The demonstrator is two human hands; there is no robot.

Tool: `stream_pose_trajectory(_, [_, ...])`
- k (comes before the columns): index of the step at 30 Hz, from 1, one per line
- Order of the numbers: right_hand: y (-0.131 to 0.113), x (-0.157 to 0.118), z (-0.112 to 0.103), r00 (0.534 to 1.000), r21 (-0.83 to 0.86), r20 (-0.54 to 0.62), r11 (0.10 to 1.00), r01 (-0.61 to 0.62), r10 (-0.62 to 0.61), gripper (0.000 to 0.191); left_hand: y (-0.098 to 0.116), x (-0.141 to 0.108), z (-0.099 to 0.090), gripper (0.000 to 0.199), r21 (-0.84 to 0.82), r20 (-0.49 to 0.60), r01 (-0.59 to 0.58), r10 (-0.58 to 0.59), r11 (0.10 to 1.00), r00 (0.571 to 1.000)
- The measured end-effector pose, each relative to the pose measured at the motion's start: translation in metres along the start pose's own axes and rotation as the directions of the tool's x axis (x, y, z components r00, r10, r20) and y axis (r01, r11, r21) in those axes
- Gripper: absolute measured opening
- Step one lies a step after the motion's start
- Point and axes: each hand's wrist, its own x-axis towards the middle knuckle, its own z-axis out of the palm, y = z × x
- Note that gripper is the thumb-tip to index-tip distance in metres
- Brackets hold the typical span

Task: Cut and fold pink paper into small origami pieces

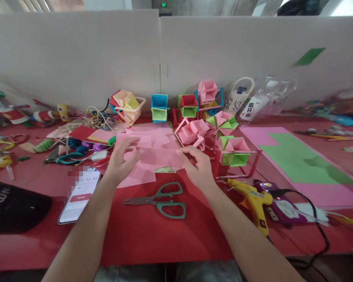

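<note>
Both my hands rest on a pile of pink paper sheets [155, 150] in the middle of the red table [141, 235]. My left hand [121, 161] lies at the pile's left edge, fingers spread and slightly curled over the paper. My right hand [196, 164] sits at the pile's right edge, fingertips pinching or pressing the top pink sheet. Green-handled scissors [161, 199] lie shut just in front of my hands. A small green paper scrap [165, 170] lies between the hands.
Folded paper boxes [191, 131] in pink, green, blue and red stand behind the pile. A yellow glue gun [254, 199] and purple one [279, 205] lie at right, a phone [80, 194] at left. Green and pink sheets [300, 164] cover the right side. Craft clutter [76, 145] fills the left.
</note>
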Motion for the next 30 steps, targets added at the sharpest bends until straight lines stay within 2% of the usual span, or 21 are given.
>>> stream_pose_trajectory(2, [0.0,-0.001,0.002,0.999,0.024,0.042,1.0,0.006,-0.007,0.017,0.008,-0.002,0.004,0.046,0.005,0.04,-0.004,0.004,1.0,0.999])
stream_pose_trajectory(7, [-0.001,-0.001,0.003,0.999,0.057,0.04,0.998,-0.028,0.026,0.016,0.019,-0.007,0.007,0.024,-0.005,0.173,0.083,-0.081,0.997,0.982])
stream_pose_trajectory(12, [0.0,0.0,0.004,0.987,0.11,0.044,0.981,-0.159,0.155,0.022,0.019,-0.007,0.008,0.021,-0.095,0.159,0.113,-0.097,0.989,0.982])
stream_pose_trajectory(16, [0.004,0.002,0.007,0.953,0.214,0.189,0.937,-0.277,0.239,0.027,0.017,-0.006,0.01,0.023,-0.14,0.11,0.134,-0.119,0.981,0.987])
stream_pose_trajectory(18, [0.005,0.003,0.008,0.935,0.226,0.225,0.918,-0.325,0.275,0.029,0.019,-0.006,0.01,0.024,-0.153,0.152,0.162,-0.138,0.975,0.979])
stream_pose_trajectory(20, [0.006,0.003,0.008,0.927,0.262,0.206,0.895,-0.361,0.314,0.029,0.021,-0.006,0.01,0.025,-0.17,0.301,0.214,-0.156,0.962,0.941])
stream_pose_trajectory(22, [0.006,0.002,0.008,0.917,0.353,0.185,0.847,-0.397,0.353,0.028,0.024,-0.007,0.01,0.028,-0.187,0.478,0.274,-0.157,0.943,0.864])
stream_pose_trajectory(24, [0.006,0.002,0.008,0.903,0.429,0.196,0.795,-0.429,0.382,0.029,0.027,-0.009,0.013,0.033,-0.195,0.572,0.3,-0.14,0.934,0.808])
stream_pose_trajectory(27, [0.006,0.0,0.01,0.881,0.426,0.263,0.772,-0.471,0.392,0.03,0.031,-0.012,0.019,0.041,-0.202,0.571,0.299,-0.136,0.933,0.81])
stream_pose_trajectory(30, [0.01,-0.001,0.013,0.874,0.379,0.31,0.795,-0.475,0.375,0.035,0.032,-0.013,0.024,0.041,-0.212,0.56,0.327,-0.159,0.921,0.813])
